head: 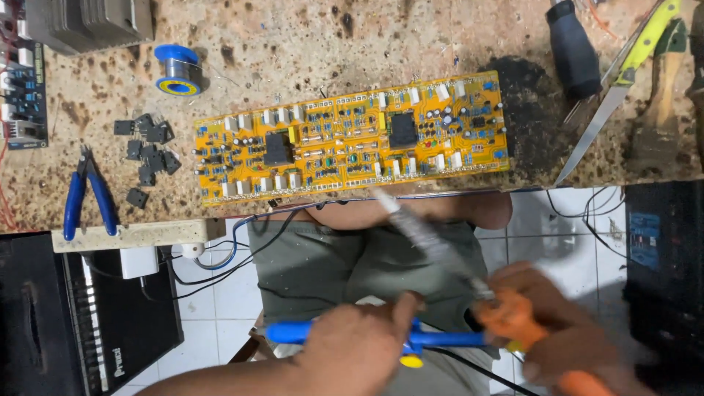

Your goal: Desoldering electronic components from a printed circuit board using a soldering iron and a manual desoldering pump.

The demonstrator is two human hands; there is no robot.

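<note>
Hands low in your lap, both busy: your left hand (359,348) is closed around a blue desoldering pump (381,337), its yellow button (411,361) just under your thumb; your right hand (565,337), blurred, is wrapped around the orange handle of a soldering iron (447,253), whose grey shaft runs up and away from that grip toward the bench edge. The iron's tip sits above your left grip, just short of the yellow circuit board (352,139) on the speckled bench (293,44); board and tip are apart.

Risk, as I judge it, lies close to your grips: the shaft crosses over your thigh and the green shorts (315,257), so a slip of the right hand could bring hot metal onto cloth or skin; black cables (242,264) hang beside your left wrist and could catch the pump. Beyond the board, well away from both hands, lie a solder spool (178,70), blue pliers (88,198) and loose black parts (147,150); none is in your way.
</note>
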